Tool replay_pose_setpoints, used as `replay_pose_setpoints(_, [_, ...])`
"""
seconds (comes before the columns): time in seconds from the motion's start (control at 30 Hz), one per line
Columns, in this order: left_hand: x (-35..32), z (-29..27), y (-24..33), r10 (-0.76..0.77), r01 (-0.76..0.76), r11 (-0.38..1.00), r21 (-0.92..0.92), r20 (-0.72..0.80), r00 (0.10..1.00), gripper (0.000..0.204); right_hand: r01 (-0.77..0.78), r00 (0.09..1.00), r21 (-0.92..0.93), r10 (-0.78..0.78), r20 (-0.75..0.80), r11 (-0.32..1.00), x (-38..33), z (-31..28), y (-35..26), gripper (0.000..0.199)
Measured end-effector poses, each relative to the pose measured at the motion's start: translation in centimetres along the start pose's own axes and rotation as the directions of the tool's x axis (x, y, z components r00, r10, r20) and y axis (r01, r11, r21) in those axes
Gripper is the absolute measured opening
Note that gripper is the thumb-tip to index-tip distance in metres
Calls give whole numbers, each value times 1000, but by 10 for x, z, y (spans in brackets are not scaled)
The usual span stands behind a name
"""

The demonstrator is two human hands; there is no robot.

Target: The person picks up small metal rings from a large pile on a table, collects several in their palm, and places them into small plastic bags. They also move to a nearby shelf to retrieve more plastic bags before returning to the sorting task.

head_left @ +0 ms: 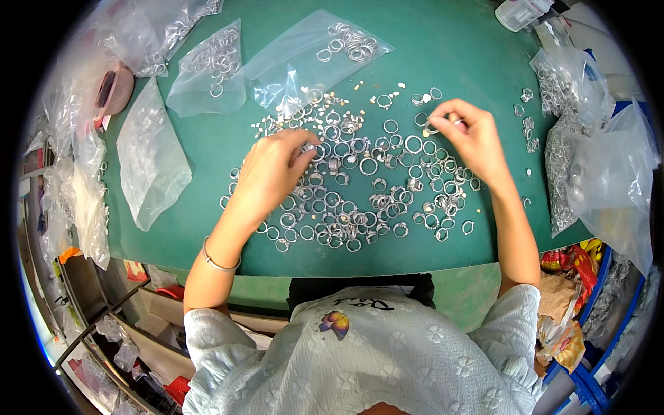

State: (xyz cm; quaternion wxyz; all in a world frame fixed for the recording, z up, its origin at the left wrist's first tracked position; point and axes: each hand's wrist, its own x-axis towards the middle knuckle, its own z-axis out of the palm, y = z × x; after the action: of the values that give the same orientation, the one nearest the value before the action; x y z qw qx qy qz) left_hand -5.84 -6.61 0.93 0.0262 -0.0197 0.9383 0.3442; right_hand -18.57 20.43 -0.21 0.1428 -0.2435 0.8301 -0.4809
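Many silver-coloured rings [358, 220] lie spread in a loose heap on the green tabletop [449, 62]. My left hand [277, 162] is over the left part of the heap, fingers closed, with a silver ring [308, 147] at its fingertips; the palm is hidden. At the heap's far right edge, my right hand [472, 135] has thumb and forefinger pinched on a ring [430, 129], partly covered by the fingers. Small pale bits [354, 119] are scattered among the rings on the far side.
A clear plastic bag [290, 69] with rings lies behind the heap. More clear bags [153, 159] are on the left, beside a pink basket [121, 90]. Filled bags [567, 149] stand along the right edge, and a white container [520, 12] at the far right.
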Motion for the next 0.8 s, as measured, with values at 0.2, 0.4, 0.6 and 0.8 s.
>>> replay_pose_setpoints(0.2, [7,6,1,-19,15,999,-42,-93,995,20,-345,938,912,59,340,224,-9,-13,3,19])
replay_pose_setpoints(0.4, [42,35,24,235,-238,971,5,-195,952,21,-316,948,923,104,300,219,5,-7,8,15])
replay_pose_setpoints(0.6, [81,67,21,339,-315,939,135,-221,915,17,-48,998,-44,50,46,998,3,9,-8,19])
replay_pose_setpoints(0.8, [71,40,37,94,-118,944,-307,-92,991,11,85,995,-286,-68,69,954,-16,14,-19,28])
